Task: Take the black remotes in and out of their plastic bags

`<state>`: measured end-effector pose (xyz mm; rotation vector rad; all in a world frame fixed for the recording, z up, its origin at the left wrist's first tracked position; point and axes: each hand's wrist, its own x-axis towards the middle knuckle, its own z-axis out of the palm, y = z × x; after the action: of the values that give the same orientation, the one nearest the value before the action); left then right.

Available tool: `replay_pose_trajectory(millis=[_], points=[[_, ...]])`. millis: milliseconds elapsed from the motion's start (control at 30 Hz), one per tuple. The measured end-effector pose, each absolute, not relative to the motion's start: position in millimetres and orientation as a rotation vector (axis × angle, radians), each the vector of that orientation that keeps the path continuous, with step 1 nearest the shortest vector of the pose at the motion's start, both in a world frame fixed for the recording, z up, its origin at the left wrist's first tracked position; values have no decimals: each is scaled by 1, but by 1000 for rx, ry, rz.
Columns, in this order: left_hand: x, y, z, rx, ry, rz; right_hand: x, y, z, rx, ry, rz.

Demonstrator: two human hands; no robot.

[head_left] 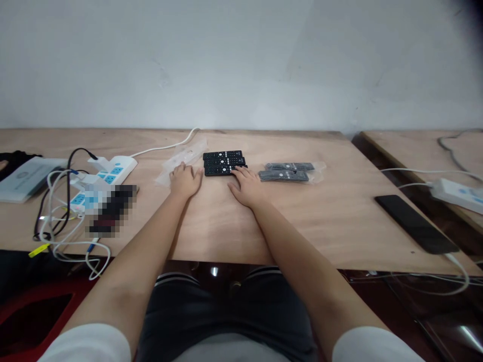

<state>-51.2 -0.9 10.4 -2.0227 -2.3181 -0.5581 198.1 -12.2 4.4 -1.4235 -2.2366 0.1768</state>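
Three black remote controls (222, 162) lie side by side in the middle of the wooden table (226, 226). My right hand (247, 187) rests palm down with its fingertips on the right end of the nearest remote. My left hand (184, 180) lies flat on the table, its fingers touching a heap of clear plastic bags (181, 158) just left of the remotes. Neither hand grips anything. Two more remotes sealed in clear bags (289, 171) lie to the right of my right hand.
A white and blue power strip (103, 176) with tangled cables sits at the left, beside a grey box (24, 178). A black phone (415, 222) lies near the table's right edge. A second table (415, 151) with another power strip (458, 193) stands at the right.
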Motion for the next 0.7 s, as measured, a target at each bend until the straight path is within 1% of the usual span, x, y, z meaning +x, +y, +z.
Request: replay_pose_trajectory(millis=[133,433,700], points=[[-55,-3,13,-2040,-2296,-576,199,-11,2,-1412,-2229,170],[-60,-31,24,-2042,-1965,-874,199,-8,-2,-1393,-2219,161],[-73,-52,20,-2105,-2005,-723,199,-6,-5,-1394,-2180,175]])
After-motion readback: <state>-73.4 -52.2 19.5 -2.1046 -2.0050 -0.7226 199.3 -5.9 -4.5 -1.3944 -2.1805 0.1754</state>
